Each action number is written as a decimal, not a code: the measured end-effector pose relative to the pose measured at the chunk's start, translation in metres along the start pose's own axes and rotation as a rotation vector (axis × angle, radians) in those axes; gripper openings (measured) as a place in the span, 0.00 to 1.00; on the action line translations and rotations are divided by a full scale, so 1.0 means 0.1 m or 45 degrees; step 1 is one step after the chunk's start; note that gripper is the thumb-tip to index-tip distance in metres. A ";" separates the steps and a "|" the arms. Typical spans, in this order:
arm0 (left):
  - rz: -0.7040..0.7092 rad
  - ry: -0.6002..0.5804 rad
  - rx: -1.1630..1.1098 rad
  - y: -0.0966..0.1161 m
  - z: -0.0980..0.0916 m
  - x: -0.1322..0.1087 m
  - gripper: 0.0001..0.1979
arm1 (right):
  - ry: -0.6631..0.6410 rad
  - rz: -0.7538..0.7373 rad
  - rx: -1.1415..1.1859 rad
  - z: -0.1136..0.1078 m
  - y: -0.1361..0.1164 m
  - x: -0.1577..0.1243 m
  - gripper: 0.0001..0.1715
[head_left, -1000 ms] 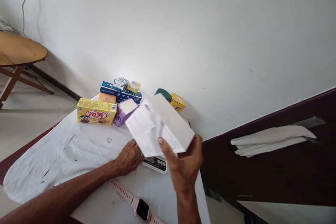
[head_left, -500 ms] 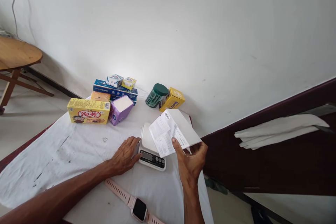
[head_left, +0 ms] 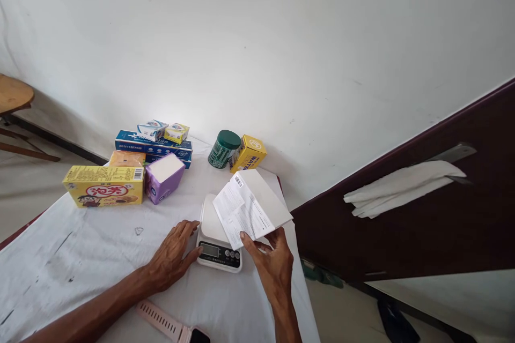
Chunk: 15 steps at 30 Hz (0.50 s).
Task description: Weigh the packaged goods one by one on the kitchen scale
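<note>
A white box (head_left: 251, 203) with printed text and a barcode is gripped at its near right edge by my right hand (head_left: 271, 260), thumb on the printed face. It is tilted over the plate of a white kitchen scale (head_left: 209, 220); whether it touches the plate I cannot tell. My left hand (head_left: 173, 254) rests on the cloth at the scale's left side, fingers stretched, its thumb at the dark display panel. The display (head_left: 210, 250) shows no digits I can read. Closer to me lies a pink-strapped smartwatch (head_left: 164, 321), cut off by the bottom edge.
Behind the scale stand a green canister (head_left: 224, 149) and a yellow box (head_left: 249, 153). To the left are a yellow snack box (head_left: 104, 187), a purple pack (head_left: 166, 178), an orange pack (head_left: 126, 159) and blue cartons (head_left: 153, 144) with two small boxes on top. A white wall rises behind.
The view has swung right, so everything on the table appears shifted left. Both hands keep nearly the same places at the scale, the right still holding the tilted white box.
</note>
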<state>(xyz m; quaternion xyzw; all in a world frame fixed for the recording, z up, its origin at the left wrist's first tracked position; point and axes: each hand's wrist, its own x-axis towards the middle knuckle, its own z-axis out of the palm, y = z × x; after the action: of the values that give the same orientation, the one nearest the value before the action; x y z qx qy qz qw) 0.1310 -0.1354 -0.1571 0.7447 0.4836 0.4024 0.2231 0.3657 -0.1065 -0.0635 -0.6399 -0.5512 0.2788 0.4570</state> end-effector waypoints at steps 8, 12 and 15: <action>-0.034 0.048 0.040 -0.02 0.04 -0.04 0.26 | 0.413 0.020 0.020 -0.31 0.09 0.44 0.32; -0.039 0.049 0.046 0.01 0.01 -0.02 0.26 | 0.637 0.148 -0.309 -0.34 0.25 1.16 0.32; -0.058 0.049 0.025 0.01 0.02 -0.01 0.27 | 0.648 0.223 -0.397 -0.21 0.39 1.73 0.32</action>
<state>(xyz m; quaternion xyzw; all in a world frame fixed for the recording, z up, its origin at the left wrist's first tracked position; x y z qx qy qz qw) 0.1324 -0.1368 -0.1583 0.7277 0.5085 0.4067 0.2154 0.4425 0.0548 -0.0642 -0.7967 -0.3980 0.0598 0.4510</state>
